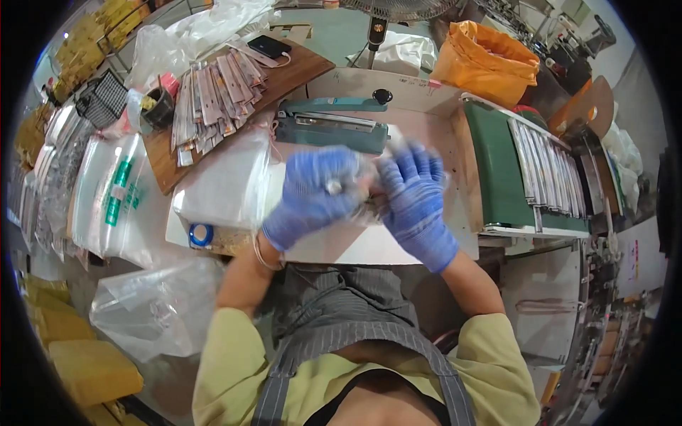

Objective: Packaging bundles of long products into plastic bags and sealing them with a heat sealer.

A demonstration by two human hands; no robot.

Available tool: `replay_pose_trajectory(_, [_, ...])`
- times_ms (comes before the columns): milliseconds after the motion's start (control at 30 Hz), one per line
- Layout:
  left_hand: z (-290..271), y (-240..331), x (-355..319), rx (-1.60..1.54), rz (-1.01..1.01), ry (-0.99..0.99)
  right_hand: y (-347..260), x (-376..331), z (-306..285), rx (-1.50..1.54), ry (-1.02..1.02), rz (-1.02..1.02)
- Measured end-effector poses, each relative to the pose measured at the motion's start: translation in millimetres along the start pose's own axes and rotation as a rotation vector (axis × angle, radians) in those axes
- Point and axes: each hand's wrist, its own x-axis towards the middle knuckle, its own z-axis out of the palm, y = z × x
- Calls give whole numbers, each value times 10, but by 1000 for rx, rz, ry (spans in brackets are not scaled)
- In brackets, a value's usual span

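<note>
My left hand (312, 188), in a blue knitted glove, is closed with its fingers curled inward around something small that motion blurs. My right hand (419, 202), gloved alike, faces it with its fingers stretched out and smeared at the tips. Between and beneath both hands shows a clear, crinkled plastic piece (368, 211); its contents cannot be made out. Just beyond them stands a teal bar heat sealer (330, 131) with its black-knobbed arm above the base. A stack of clear plastic bags (224, 192) lies to the left of my left hand.
Fanned packets (217, 99) and a phone (268, 47) lie on a brown board (302, 65). Several packets (550, 167) stand lined up on a green surface (494, 160) at right. An orange bag (484, 60) and a fan (376, 32) are behind. Blue tape (201, 234) sits near the front edge.
</note>
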Motion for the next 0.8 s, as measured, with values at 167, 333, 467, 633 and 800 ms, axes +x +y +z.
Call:
replay_pose_trajectory(167, [643,-527,-478,-765,-402,-1,386,143,276,372,216,-79])
replay_pose_trajectory(333, [1443,-1251,-482,-728,-970,-150,1621,518,1586,-33,178,476])
replay_pose_trajectory(467, [1781,-1863,-531,-899,-1116,-135,1276,953,2162,366,295,565])
replay_pose_trajectory(633, [868,-2269,-545,-830,-1040,-16,1047,1205,1889,747,205,580])
replay_pose_trajectory(800, [356,-2487,-888,-739,-1303,-107,1575,277,2829,999,444,952])
